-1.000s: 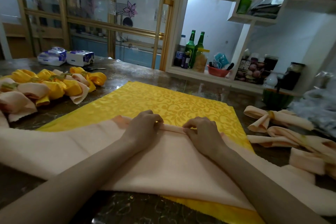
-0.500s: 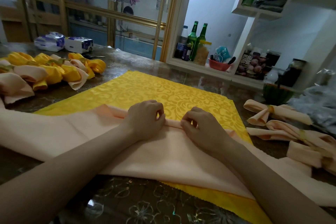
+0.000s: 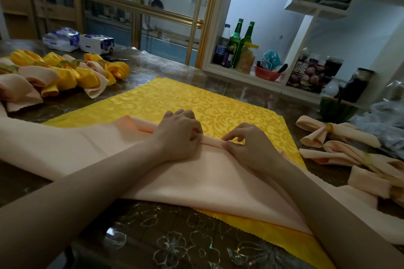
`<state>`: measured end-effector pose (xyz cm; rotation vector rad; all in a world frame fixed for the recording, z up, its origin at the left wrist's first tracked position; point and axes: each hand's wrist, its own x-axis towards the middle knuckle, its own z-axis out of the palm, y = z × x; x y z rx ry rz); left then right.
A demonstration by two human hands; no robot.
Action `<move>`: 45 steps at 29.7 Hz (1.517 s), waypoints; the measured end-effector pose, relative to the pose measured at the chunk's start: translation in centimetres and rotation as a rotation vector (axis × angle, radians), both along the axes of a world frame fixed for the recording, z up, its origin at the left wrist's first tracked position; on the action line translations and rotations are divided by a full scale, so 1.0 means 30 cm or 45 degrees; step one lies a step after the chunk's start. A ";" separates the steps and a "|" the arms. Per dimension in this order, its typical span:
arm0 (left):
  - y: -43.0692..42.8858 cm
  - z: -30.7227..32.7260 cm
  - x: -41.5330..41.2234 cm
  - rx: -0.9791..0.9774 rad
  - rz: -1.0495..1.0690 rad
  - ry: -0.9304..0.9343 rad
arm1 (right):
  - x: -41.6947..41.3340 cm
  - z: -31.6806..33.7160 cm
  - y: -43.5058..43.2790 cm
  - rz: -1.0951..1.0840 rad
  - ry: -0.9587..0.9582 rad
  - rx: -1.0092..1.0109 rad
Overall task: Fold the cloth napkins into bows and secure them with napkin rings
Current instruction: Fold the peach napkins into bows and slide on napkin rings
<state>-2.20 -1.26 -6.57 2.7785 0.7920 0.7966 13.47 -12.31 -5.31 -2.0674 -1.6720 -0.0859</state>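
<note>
A peach cloth napkin (image 3: 196, 181) lies spread across a yellow patterned napkin (image 3: 218, 105) on the table. Its far edge is rolled into a narrow fold (image 3: 209, 140). My left hand (image 3: 177, 135) grips that fold with curled fingers. My right hand (image 3: 249, 144) pinches the same fold just to the right, thumb and fingertips on the roll. Finished peach bows with gold rings (image 3: 328, 129) lie at the right. A pile of yellow and peach bows (image 3: 61, 72) sits at the left.
Two tissue packs (image 3: 78, 40) lie at the table's far left. Behind the table stand glass doors and a white shelf with green bottles (image 3: 238, 41), a red bowl (image 3: 266, 74) and jars. A dark green bowl (image 3: 336, 109) and plastic wrap (image 3: 384, 120) sit at the right.
Both hands have kept rolling the peach napkin's far edge toward me, so the fold sits lower on the yellow napkin. The view has tilted down slightly.
</note>
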 end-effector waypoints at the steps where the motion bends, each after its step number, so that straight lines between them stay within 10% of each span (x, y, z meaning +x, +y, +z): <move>1: 0.000 0.000 0.000 0.014 -0.005 -0.008 | -0.001 0.002 -0.003 0.002 0.035 0.008; 14: -0.026 0.020 -0.016 0.267 -0.307 -0.045 | -0.057 0.024 -0.013 0.154 -0.193 -0.086; 30: -0.009 0.003 -0.012 0.108 -0.261 0.102 | -0.016 0.030 -0.024 0.117 0.320 -0.139; 45: -0.027 0.012 -0.025 0.343 -0.437 -0.190 | -0.092 0.038 -0.023 0.231 -0.111 -0.129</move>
